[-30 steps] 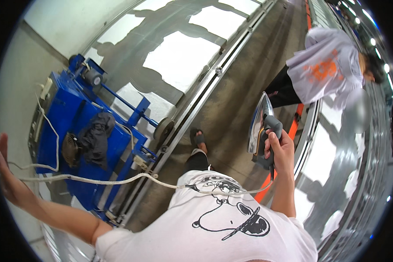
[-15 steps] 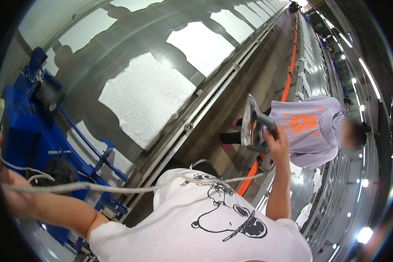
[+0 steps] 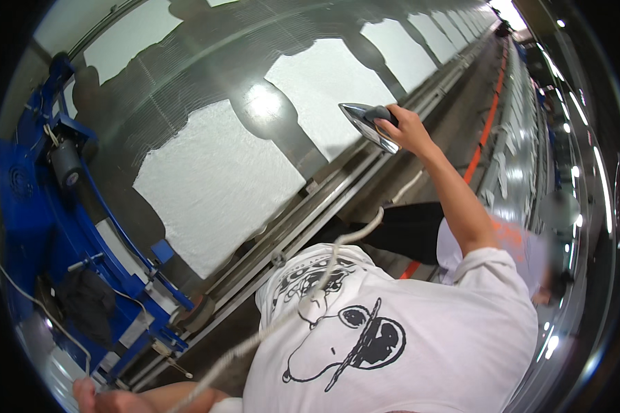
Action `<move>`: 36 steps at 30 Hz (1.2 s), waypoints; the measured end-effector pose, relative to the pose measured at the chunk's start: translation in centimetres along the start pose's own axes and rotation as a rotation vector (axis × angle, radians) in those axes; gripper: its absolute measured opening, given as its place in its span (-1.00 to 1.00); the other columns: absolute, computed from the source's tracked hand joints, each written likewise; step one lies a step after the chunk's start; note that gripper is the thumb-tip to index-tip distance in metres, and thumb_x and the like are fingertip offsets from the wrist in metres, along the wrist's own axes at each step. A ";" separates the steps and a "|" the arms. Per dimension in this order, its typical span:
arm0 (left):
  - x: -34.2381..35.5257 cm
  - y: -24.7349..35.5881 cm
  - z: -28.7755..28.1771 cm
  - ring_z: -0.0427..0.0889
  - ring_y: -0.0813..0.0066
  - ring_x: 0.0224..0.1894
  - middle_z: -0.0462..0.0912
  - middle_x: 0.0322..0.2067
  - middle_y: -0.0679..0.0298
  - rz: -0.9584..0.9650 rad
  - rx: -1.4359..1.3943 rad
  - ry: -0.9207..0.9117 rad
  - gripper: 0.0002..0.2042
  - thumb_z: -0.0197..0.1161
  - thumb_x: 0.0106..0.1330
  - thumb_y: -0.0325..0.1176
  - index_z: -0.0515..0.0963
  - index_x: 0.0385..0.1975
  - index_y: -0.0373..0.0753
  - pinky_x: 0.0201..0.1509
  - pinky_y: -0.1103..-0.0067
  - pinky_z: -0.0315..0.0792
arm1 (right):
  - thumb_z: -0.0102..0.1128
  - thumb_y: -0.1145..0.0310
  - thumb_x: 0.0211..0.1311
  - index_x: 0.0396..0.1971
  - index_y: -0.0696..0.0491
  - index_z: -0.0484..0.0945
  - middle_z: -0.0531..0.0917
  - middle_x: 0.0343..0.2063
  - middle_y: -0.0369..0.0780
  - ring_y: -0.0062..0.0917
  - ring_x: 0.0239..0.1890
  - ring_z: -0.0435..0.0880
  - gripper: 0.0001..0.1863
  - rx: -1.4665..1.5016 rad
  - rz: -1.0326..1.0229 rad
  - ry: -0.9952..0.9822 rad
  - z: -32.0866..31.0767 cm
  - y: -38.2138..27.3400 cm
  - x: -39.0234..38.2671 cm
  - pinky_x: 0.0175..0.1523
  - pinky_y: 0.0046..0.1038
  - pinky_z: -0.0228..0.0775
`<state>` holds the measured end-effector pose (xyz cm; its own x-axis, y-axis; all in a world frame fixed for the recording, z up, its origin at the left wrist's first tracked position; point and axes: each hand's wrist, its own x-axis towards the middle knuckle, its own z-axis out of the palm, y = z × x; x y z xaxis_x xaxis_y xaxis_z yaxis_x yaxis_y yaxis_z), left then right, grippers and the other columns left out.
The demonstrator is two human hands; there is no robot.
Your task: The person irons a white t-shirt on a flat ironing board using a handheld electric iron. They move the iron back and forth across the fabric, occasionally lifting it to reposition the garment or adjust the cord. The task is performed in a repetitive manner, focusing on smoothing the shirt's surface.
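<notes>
Right hand (image 3: pixel 408 129) gripping iron (image 3: pixel 366 122) by handle, holding it raised over white fabric (image 3: pixel 217 182) on long table (image 3: pixel 186 82). Left hand (image 3: pixel 96 398) clutching cord (image 3: pixel 303 310), closed. Risking cord snagging blue machine (image 3: pixel 55 206), jerking iron off.

A blue metal machine frame (image 3: pixel 41 206) stands beside white fibre mat panels (image 3: pixel 217 182); an orange floor line (image 3: pixel 486 131) runs alongside
</notes>
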<state>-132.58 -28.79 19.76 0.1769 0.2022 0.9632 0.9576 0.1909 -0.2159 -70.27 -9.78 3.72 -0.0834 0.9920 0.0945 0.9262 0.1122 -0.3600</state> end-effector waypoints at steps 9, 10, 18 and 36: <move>0.2 20.4 -7.1 0.62 0.07 -0.15 0.62 -0.12 -0.12 -0.597 -0.525 -0.455 -0.38 -0.38 0.53 -0.07 0.28 0.25 -0.56 -0.09 0.27 0.60 | 0.19 -0.05 0.25 -0.21 0.03 0.53 0.67 -0.39 -0.02 -0.03 -0.26 0.65 -0.59 -0.087 -0.282 -0.230 7.9 10.7 26.0 -0.19 -0.11 0.46; 1.0 22.2 -7.3 0.62 0.06 -0.18 0.61 -0.13 -0.15 -0.632 -0.422 -0.465 -0.37 -0.38 0.53 -0.08 0.25 0.27 -0.57 -0.11 0.26 0.61 | 0.18 -0.05 0.26 -0.21 0.02 0.53 0.68 -0.38 -0.04 -0.03 -0.25 0.65 -0.59 -0.069 -0.273 -0.216 8.3 11.7 27.5 -0.18 -0.10 0.46; 8.5 32.9 -4.0 0.70 0.27 -0.47 0.41 0.05 -0.41 -0.205 -0.304 -0.560 -0.47 -0.40 0.59 -0.23 0.17 0.25 -0.64 -0.57 0.67 0.71 | 0.08 -0.18 0.27 -0.28 0.07 0.51 0.70 -0.38 -0.05 -0.08 -0.23 0.68 -0.48 -0.114 -0.233 -0.201 11.3 14.2 31.7 -0.15 -0.11 0.47; 11.2 33.1 -10.2 0.67 0.01 -0.08 0.57 -0.02 -0.27 -0.633 0.315 -0.392 -0.51 -0.20 0.49 -0.34 0.22 0.27 -0.63 0.02 0.39 0.56 | 0.18 0.01 0.29 -0.23 0.02 0.48 0.65 -0.42 -0.09 -0.12 -0.29 0.65 -0.64 0.065 -0.730 -0.366 10.9 5.7 25.3 -0.22 -0.11 0.44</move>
<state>-96.58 -29.99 24.99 -0.5258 0.2761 0.8045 0.7299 0.6321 0.2601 -71.12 16.55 -6.05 -0.7824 0.6224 0.0210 0.5699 0.7291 -0.3790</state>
